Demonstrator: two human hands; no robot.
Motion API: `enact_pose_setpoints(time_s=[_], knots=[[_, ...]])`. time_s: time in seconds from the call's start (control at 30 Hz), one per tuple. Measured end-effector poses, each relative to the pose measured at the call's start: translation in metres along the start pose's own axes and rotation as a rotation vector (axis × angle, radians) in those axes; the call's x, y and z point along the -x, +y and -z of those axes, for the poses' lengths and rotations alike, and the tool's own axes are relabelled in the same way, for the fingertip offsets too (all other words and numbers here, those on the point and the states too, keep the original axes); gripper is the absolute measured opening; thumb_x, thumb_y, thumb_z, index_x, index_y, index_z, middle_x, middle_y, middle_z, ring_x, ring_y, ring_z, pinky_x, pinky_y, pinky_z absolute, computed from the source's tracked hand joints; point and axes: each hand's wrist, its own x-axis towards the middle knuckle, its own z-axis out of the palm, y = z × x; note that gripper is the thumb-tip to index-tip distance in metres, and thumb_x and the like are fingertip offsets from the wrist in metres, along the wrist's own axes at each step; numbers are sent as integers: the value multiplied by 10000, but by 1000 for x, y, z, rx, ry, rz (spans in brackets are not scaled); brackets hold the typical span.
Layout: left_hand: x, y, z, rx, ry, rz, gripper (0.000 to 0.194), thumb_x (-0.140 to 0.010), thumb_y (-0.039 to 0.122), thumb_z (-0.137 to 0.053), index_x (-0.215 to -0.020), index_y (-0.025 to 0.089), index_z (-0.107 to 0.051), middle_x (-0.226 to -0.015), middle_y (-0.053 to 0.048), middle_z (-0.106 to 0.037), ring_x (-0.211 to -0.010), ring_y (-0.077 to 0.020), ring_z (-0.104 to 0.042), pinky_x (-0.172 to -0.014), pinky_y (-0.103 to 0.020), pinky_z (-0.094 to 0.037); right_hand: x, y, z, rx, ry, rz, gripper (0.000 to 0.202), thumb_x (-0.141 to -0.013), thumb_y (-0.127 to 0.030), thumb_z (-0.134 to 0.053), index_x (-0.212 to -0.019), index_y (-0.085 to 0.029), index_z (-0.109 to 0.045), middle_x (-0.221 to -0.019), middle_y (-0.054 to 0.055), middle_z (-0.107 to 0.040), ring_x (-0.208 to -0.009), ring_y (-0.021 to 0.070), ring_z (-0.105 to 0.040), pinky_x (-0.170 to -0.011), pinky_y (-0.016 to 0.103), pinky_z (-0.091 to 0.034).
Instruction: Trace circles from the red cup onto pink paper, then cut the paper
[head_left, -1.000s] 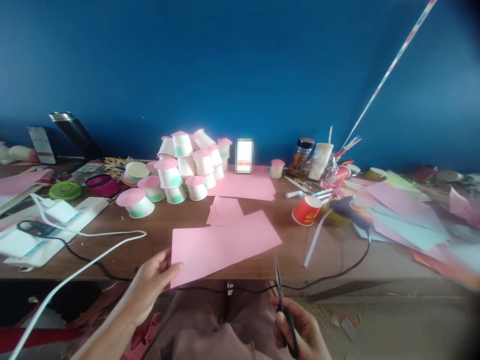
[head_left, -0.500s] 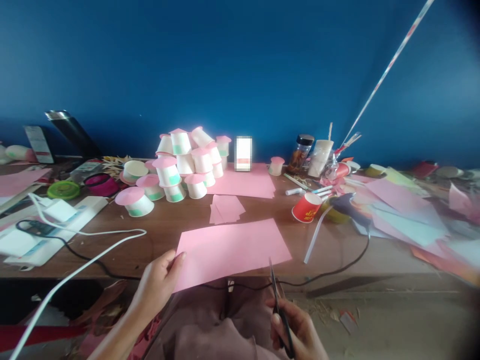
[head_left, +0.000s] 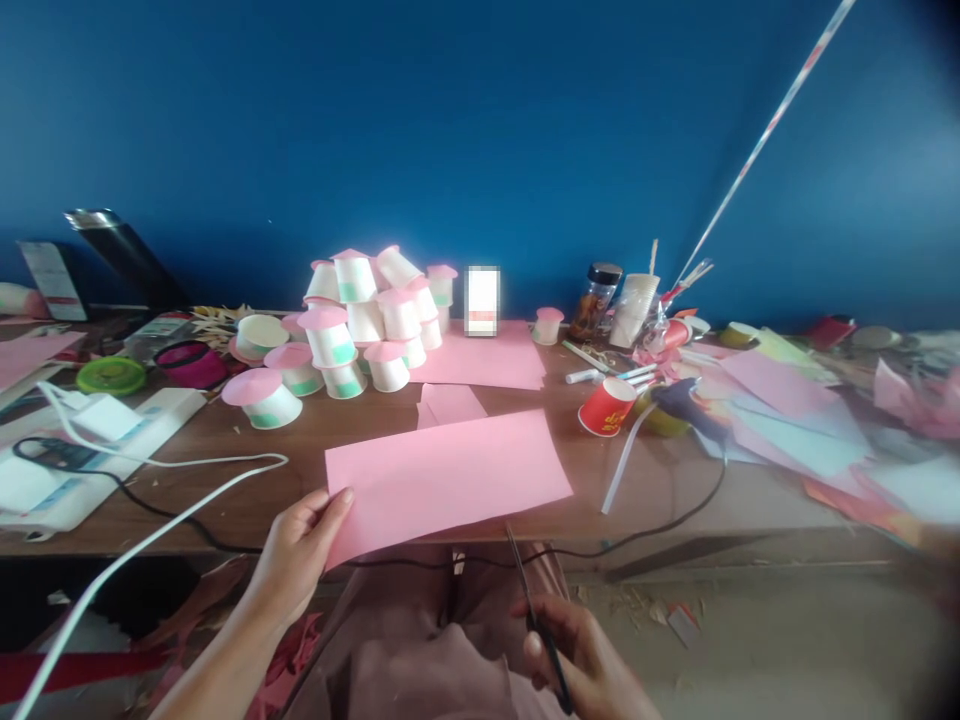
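Note:
A sheet of pink paper [head_left: 450,480] is pinched at its left edge by my left hand [head_left: 296,550], thumb on top. The sheet is held tilted above the front of the table. My right hand [head_left: 574,650] is closed around the handles of a pair of dark scissors [head_left: 534,610]. Their tips point up and left, just below the lower edge of the sheet and apart from it. The blades look closed together. Behind the sheet, smaller pink paper pieces [head_left: 450,403] lie on the table, partly covered by it.
Stacked white cups with pink paper tops [head_left: 364,325] stand at the back left. A red paper cup [head_left: 606,408] is to the right, near coloured paper sheets [head_left: 802,430]. A white cable [head_left: 217,490] and power strip [head_left: 161,420] lie on the left.
My left hand has moved the pink sheet left and slightly up. The scissors in my right hand have shifted left and tilted further left. The view has shifted slightly.

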Motion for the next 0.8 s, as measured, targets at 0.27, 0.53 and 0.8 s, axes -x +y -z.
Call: enact_pose_setpoints(time_s=[0.27, 0.53, 0.8], knots=[[0, 3, 0, 17, 18, 36, 399, -693, 576, -626, -651, 187, -546, -630, 28, -491, -687, -145, -466, -574, -211, -397, -5, -4, 3, -30, -82, 29, 549, -724, -626, -647, -984, -143, -635, -593, -31, -495, -535, 105, -449, -517, 222, -374], [0, 4, -1, -29, 23, 10, 430, -679, 594, -616, -603, 184, -510, -610, 22, -491, -651, -136, -433, -557, -220, -379, -10, -19, 8, 43, -104, 68, 566, -770, -622, -611, -1018, -114, -610, -608, -11, -513, -549, 112, -465, -527, 236, -351], [2, 5, -1, -66, -9, 0, 452, -690, 614, -593, -625, 170, -535, -600, 24, -493, -610, -122, -412, -546, -222, -371, -13, -27, 10, 79, -101, 102, 573, -791, -616, -590, -1029, -96, -608, -607, -6, -522, -558, 115, -471, -526, 235, -332]])
